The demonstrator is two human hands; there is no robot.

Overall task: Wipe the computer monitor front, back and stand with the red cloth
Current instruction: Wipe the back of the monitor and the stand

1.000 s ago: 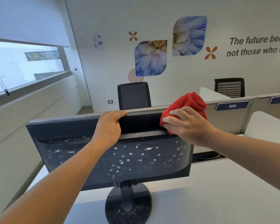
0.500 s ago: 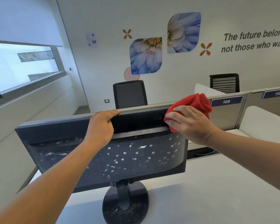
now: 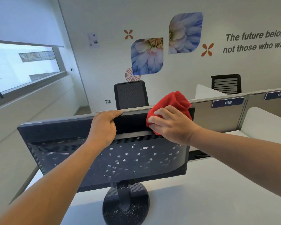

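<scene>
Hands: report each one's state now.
Left hand: closed on the monitor top edge.
Right hand: pressing the red cloth against the monitor's back.

Red cloth [image 3: 170, 106], black monitor [image 3: 71, 159] back speckled white, white desk [image 3: 217, 192], blue flower decals [image 3: 147, 56]

arms: 2, bare | left hand [image 3: 102, 129] | right hand [image 3: 172, 125] | sleeves: 0

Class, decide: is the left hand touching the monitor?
Touching. The head view shows the left hand gripping the monitor by its top edge, fingers curled over it.
</scene>
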